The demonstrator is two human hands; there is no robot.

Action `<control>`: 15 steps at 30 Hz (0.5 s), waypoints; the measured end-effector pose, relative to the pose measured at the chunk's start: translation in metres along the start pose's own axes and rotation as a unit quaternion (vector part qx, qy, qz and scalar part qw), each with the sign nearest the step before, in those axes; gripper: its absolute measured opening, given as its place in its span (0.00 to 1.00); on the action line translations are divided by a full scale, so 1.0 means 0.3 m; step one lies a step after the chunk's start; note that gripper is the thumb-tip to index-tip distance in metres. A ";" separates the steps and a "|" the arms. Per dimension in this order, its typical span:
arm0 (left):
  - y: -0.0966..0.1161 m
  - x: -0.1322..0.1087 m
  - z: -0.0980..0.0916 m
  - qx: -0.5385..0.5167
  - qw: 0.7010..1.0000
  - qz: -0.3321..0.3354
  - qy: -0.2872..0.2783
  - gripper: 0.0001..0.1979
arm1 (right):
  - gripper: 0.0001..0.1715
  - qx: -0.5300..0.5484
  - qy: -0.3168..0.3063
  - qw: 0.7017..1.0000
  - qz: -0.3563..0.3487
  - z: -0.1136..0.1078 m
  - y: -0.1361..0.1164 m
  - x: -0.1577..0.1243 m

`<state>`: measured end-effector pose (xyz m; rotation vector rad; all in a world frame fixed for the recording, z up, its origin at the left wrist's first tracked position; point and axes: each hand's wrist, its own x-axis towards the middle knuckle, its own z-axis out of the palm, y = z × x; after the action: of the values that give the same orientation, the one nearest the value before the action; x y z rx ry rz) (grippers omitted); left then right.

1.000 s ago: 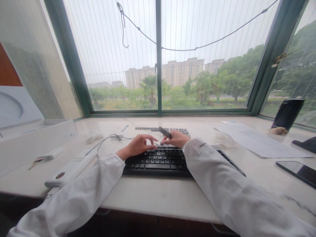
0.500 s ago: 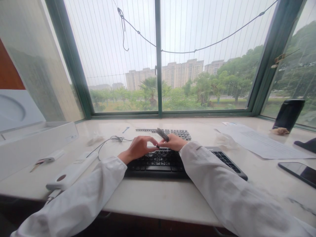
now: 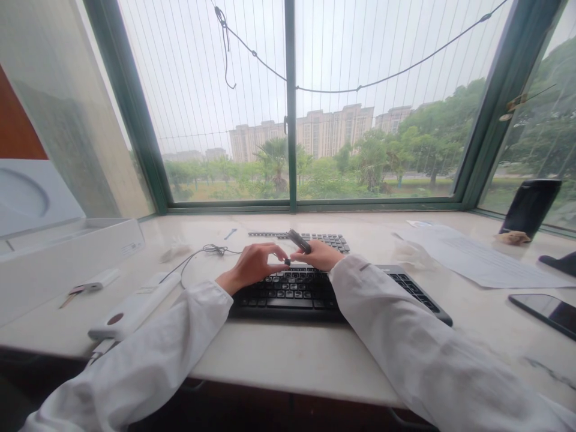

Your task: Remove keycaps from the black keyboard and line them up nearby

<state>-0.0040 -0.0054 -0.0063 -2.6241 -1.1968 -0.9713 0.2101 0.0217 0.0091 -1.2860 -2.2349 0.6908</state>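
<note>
A black keyboard (image 3: 288, 302) lies in front of me, with bare key positions showing in its middle. Over its upper rows, my left hand (image 3: 255, 264) pinches a small black keycap (image 3: 287, 262) between thumb and fingertip. Just right of it, my right hand (image 3: 320, 255) is closed round a dark, elongated tool (image 3: 299, 241) that points up and to the left; its exact kind is unclear. The right fingertips are close to the keycap, slightly apart from it. Behind my hands, loose keycaps (image 3: 330, 242) are laid out in rows on the white sill.
On the left are a white box (image 3: 108, 243), a white power bank (image 3: 135, 309) with a cable, and a key (image 3: 72, 294). Paper sheets (image 3: 477, 255), a phone (image 3: 546, 312) and an upright black object (image 3: 531, 207) lie to the right. A window stands behind.
My right fingertips have drawn slightly away from the keycap, which now shows more plainly in my left pinch. The view has shifted a little.
</note>
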 end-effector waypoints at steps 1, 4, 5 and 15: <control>-0.002 -0.001 0.001 -0.001 1.000 0.000 0.002 0.10 | 0.17 0.005 -0.003 1.000 -0.009 0.001 0.001 0.000; -0.007 -0.002 0.006 -0.007 1.000 0.004 0.002 0.09 | 0.18 0.021 -0.014 0.999 -0.038 0.005 0.008 0.002; -0.008 -0.003 0.007 -0.010 1.000 0.006 0.000 0.09 | 0.18 0.022 -0.017 0.999 -0.042 0.006 0.011 0.003; 0.005 -0.002 0.000 -0.018 1.000 -0.008 0.005 0.11 | 0.19 0.008 -0.010 0.999 -0.034 0.019 0.018 0.009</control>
<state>-0.0033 -0.0068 -0.0064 -2.6375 -1.2106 -1.0180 0.2089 0.0254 0.0018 -1.1938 -2.2735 0.6977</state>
